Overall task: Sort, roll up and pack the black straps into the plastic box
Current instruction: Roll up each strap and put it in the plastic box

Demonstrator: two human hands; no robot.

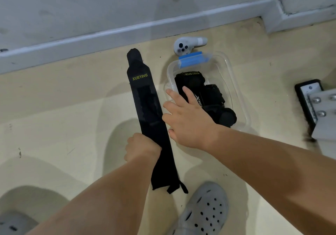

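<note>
Your left hand (142, 148) grips the flat black strap (145, 96). Your right hand (189, 120) spreads open over the plastic box (234, 81), fingers straight.

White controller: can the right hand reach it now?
Probably yes: the right hand is open and empty over the plastic box, and the white controller lies uncovered past its far rim.

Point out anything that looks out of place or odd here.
One thing: a white controller lies on the floor just beyond the far end of the plastic box, by its blue latch; it is no strap. Otherwise, one long strap lies unrolled beside the box, gripped by the left hand.
</note>
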